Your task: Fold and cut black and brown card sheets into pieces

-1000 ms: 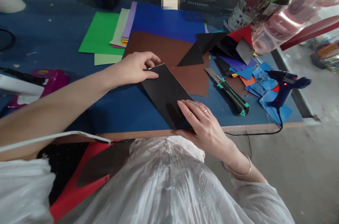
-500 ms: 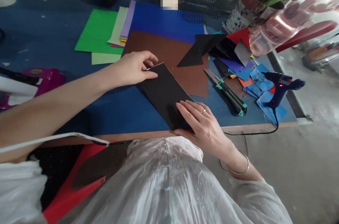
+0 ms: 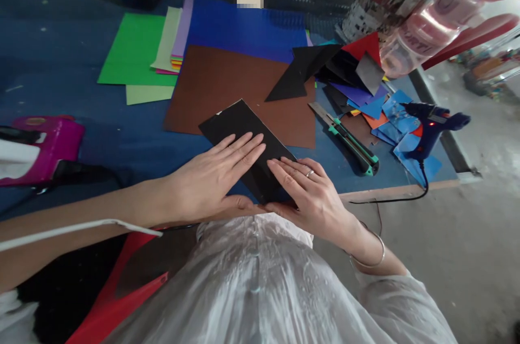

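Observation:
A folded sheet of black paper lies at a slant near the table's front edge, its upper corner over a brown sheet. My left hand rests flat on the black paper's left side, fingers stretched out and thumb toward the table edge. Flat on its lower right part is my right hand, fingers extended, with a ring and a bracelet on that arm. The two hands' fingertips are close together but apart. Right of the brown sheet lies a green and black utility knife, blade out.
A blue glue gun with a lit red light sits on blue scraps at the right, its cord over the edge. Black cut pieces, green sheets, a blue sheet, a pink bottle and a magenta device stand around.
My left hand has moved from the black paper's upper corner down onto its middle and now lies flat. My right hand has stayed on the lower right part.

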The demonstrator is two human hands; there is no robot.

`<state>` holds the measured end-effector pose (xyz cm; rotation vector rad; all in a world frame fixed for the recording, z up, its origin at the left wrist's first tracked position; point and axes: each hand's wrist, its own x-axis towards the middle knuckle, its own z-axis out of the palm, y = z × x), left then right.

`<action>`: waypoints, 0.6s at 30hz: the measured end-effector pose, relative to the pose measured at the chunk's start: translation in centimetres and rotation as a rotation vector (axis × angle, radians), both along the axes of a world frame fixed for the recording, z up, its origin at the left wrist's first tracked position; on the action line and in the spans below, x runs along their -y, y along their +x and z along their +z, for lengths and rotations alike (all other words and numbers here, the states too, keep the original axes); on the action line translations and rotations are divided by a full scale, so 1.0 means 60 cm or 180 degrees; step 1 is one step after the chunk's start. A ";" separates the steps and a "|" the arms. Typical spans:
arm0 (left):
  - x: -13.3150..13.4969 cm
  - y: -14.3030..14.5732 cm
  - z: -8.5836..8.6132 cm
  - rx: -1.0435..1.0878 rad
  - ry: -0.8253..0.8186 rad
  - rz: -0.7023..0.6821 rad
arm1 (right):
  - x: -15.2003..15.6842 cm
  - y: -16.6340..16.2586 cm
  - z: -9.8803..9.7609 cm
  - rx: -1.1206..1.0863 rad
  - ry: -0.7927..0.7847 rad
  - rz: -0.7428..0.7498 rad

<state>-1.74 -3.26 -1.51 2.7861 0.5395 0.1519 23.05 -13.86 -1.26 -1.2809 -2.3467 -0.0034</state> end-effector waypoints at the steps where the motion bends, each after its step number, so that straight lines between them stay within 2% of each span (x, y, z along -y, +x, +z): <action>1: 0.003 -0.003 -0.004 0.0043 0.0066 -0.0019 | 0.001 0.000 0.001 0.0001 -0.0006 0.0007; 5: 0.016 -0.007 -0.007 0.0216 0.0202 -0.0013 | 0.004 0.000 0.005 0.0055 0.0053 0.0081; 12: 0.024 0.006 0.005 0.0353 0.0215 0.0193 | -0.009 -0.005 0.005 -0.0183 0.0485 0.0133; 15: 0.018 0.007 0.008 0.0650 0.0202 0.0278 | -0.016 -0.004 0.005 -0.0289 0.0449 0.0004; 18: 0.014 0.003 0.009 0.0906 0.0259 0.0153 | -0.015 0.002 0.004 -0.0351 0.0375 -0.0048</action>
